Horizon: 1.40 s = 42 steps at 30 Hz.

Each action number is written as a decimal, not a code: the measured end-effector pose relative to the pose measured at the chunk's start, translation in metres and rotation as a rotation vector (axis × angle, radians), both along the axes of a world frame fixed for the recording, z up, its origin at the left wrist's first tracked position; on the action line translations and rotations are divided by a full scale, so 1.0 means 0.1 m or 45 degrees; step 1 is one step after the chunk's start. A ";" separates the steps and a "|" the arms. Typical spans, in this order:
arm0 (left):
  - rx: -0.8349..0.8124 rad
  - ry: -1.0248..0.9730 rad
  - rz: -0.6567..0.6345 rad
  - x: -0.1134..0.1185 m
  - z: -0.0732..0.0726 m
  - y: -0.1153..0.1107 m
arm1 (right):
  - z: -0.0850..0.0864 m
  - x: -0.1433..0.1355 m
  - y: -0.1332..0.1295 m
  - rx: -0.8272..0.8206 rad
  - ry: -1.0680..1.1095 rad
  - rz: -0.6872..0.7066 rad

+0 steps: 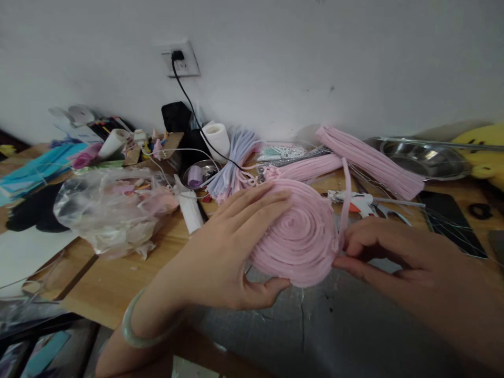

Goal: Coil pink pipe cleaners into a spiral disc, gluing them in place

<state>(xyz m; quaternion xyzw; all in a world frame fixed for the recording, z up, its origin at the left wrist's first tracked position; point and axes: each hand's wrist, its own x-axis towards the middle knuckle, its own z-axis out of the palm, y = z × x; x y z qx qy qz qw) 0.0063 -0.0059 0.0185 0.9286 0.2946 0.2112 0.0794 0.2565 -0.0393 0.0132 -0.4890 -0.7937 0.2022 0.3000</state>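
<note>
A round coil of fuzzy pink strands [295, 231] is held up over a grey work surface [315, 325]. My left hand [232, 252] grips its left side, fingers across the upper edge and thumb at the lower edge. At the right edge, my right hand [386, 257] pinches a pink strand [346, 194] between thumb and index finger, beside the coil. The strand's free end points upward. Just behind my right hand lies a white and orange glue gun [360, 203].
Bundles of pink stems [372, 163] and lavender stems [236, 160] lie behind the coil. A clear plastic bag [114, 210] sits left. A metal bowl [427, 160] and a black phone [452, 223] are right. A black cord [189, 100] hangs from the wall socket.
</note>
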 end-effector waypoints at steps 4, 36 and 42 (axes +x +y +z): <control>0.013 0.016 -0.001 0.00 -0.01 0.00 | 0.01 0.00 -0.01 0.015 0.015 0.001; 0.225 0.160 0.097 0.04 0.00 -0.09 | 0.03 0.01 0.02 -0.115 0.023 0.022; 0.252 0.188 0.153 -0.03 0.06 -0.14 | 0.02 0.01 0.02 -0.124 0.073 0.036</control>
